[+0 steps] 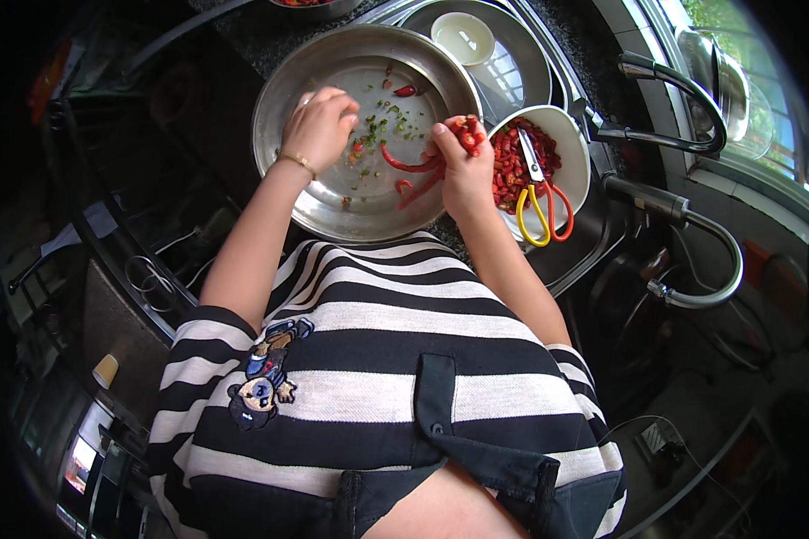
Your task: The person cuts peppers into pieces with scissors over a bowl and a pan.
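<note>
My right hand is closed around a bunch of red chili peppers at the right rim of a wide stainless steel basin. Their cut ends stick out above my fist, and long chilies trail from its other side into the basin. Over the basin's left part, my left hand has loosely bent fingers, with nothing visible between thumb and fingertips. Green stem bits, small red pieces and one short dark red chili lie on the basin floor.
Right of the basin, a white bowl holds cut red chilies; scissors with yellow and red handles rest on them. Behind are a metal pan and a small pale bowl of liquid. A faucet arches at the right.
</note>
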{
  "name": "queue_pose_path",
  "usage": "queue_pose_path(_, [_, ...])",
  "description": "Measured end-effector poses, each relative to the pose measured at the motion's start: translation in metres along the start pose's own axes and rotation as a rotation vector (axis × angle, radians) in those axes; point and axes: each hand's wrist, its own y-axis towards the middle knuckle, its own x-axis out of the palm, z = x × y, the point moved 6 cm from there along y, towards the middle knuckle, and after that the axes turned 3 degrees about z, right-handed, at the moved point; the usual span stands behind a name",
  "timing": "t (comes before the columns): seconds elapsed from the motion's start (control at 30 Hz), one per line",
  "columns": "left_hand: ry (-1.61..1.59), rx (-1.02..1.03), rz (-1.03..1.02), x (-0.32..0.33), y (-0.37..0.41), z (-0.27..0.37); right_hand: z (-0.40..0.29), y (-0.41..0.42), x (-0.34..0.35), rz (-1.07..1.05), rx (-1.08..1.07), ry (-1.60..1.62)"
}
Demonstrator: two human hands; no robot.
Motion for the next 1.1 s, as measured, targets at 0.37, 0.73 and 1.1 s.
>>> queue_pose_path(0.37, [0.081, 0.235, -0.018, 0.102, 0.068, 0.016, 0.010, -0.006, -0.016, -0.074, 0.105, 0.050])
queue_pose_path(0.73, [-1.029, -0.060, -0.100, 0.051, -0.043, 0.056, 0.026, -0.029, -0.002, -0.277, 0.206, -0.096])
queue_pose_path(1.1, [0.573, 0.313, -0.470, 0.005, -0.034, -0.046, 0.015, -0.034, -0.024, -0.103, 0.011, -0.027])
